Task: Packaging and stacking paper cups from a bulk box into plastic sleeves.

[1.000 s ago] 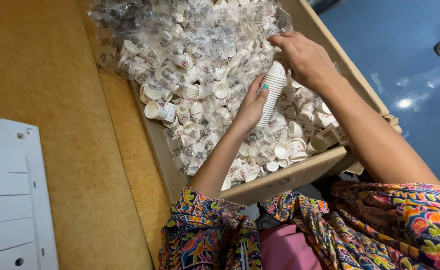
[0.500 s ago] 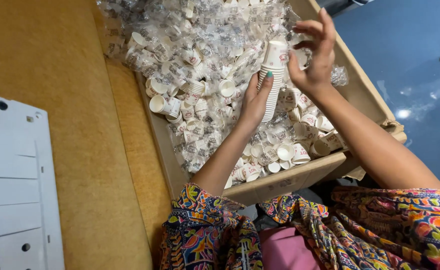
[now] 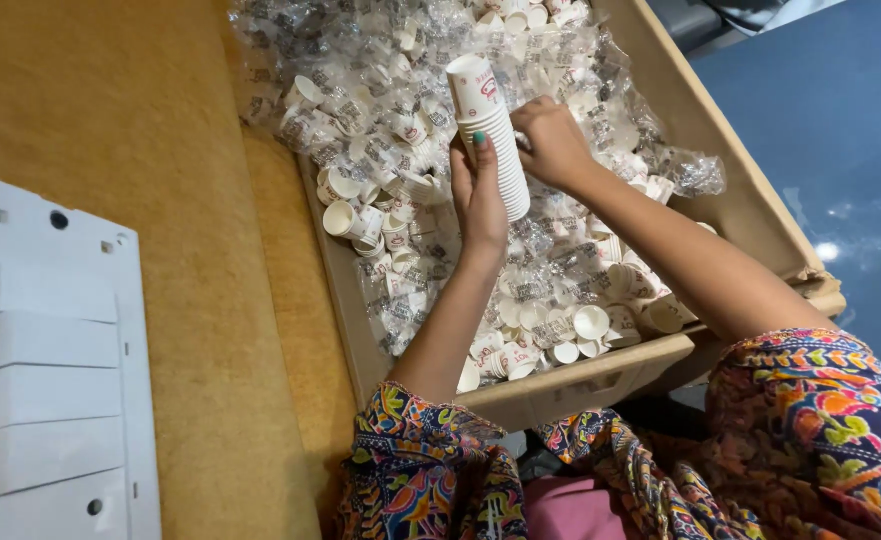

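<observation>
The right hand point(image 3: 551, 140) has come down onto the stack of paper cups point(image 3: 491, 130), now lifted higher. Both hands are gripping it between them, the left hand point(image 3: 481, 195) steadying from beneath, seemingly keeping it straight above the cardboard box point(image 3: 751, 200) of wrapped cups point(image 3: 551, 300).

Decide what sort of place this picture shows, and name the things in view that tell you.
Probably a packing or small workshop area. A large cardboard box brims with small paper cups in clear plastic wrap, and both hands hold a nested stack of cups above it.
</observation>
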